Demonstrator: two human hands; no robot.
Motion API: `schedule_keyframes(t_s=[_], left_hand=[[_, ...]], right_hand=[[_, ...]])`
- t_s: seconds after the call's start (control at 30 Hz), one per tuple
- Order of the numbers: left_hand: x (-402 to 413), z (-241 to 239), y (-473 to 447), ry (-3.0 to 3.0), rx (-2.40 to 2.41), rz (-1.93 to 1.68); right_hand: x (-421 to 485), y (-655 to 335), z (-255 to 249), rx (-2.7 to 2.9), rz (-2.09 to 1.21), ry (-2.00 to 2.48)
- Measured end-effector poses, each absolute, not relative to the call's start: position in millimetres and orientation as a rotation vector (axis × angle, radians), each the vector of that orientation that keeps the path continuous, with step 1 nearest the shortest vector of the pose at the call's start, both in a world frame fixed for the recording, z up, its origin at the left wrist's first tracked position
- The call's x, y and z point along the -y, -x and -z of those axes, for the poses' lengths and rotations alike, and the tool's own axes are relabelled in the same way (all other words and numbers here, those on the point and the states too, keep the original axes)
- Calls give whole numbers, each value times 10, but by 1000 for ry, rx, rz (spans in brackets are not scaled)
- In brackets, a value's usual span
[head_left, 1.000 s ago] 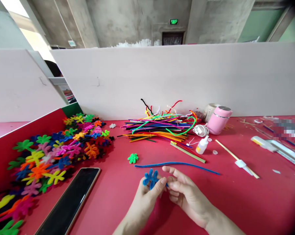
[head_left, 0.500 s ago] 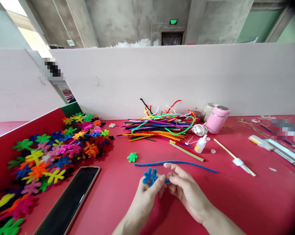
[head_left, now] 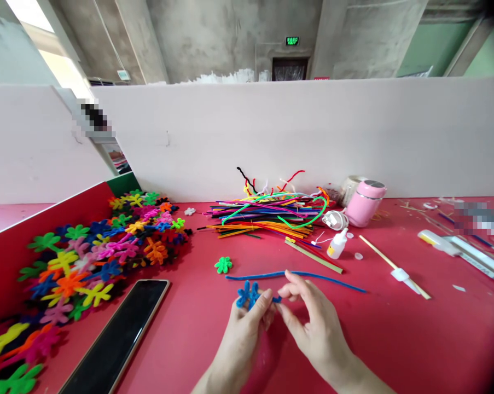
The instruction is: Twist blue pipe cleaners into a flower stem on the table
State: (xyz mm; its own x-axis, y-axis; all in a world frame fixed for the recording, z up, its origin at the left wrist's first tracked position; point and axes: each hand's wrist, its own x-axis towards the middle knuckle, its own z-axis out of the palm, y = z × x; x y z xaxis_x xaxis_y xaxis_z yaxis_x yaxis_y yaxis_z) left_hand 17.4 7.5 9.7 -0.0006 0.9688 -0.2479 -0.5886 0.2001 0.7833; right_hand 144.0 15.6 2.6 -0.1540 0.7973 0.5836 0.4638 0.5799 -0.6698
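Pinched between the thumb and fingers of my left hand (head_left: 244, 331) is a blue pipe-cleaner flower (head_left: 247, 295) with looped petals. Its short free end sticks out to the right, past my left thumb. My right hand (head_left: 320, 325) is at that end, its thumb and forefinger parted on either side; whether a fingertip touches it is hard to tell. Just beyond both hands, a straight blue pipe cleaner (head_left: 329, 279) lies across the red table. A small green flower (head_left: 223, 265) rests to the left of it.
Finished colourful flowers (head_left: 94, 257) fill the left side beside a red board. A phone (head_left: 119, 334) lies nearby. At the back are a pipe-cleaner pile (head_left: 267, 213), a pink jar (head_left: 365, 203) and a glue bottle (head_left: 337, 244). A wooden stick (head_left: 378, 251) lies right.
My right thumb and forefinger have spread apart at the flower's free end, which now shows more. The blue flower has shifted slightly left in my left hand. The view has tilted a little.
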Motion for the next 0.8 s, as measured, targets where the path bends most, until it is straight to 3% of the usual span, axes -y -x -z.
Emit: schedule_keyframes(t_s=[0.47, 0.8], left_hand=[[-81, -97, -134, -825, -1045, -1219], [-84, -242, -133, -1084, -1175, -1233]], right_hand=[[-110, -1390, -139, 1412, -1036, 1238], [-132, -1366, -167, 974, -1490, 1049]])
